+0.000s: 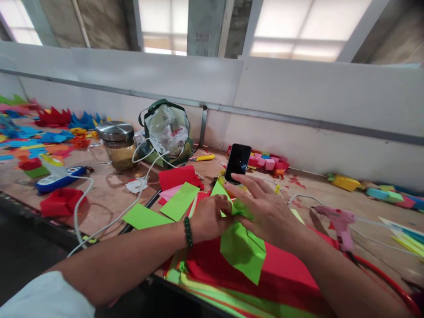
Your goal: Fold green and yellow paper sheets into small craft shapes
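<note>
One creased green paper (243, 251) sits between the left hand (210, 216) and the right hand (273, 212), its upper part at the fingers and its broad, pointed end spreading toward the wearer over the red sheets (288, 274). The left hand, with a beaded bracelet (188, 232) at its wrist, has its fingers curled in and grips the paper at its upper left side. The right hand reaches across from the other side, fingers stretched out and thumb against the paper; blur hides whether it pinches anything, so I cannot tell. Left of the left hand lie two flat green slips (180, 202), next to a red folded piece (177, 177). A phone (238, 160) leans upright just beyond the right hand's fingers, and a pink glue gun (341, 225) stands farther right on the bench (106, 194), apart from both hands
</note>
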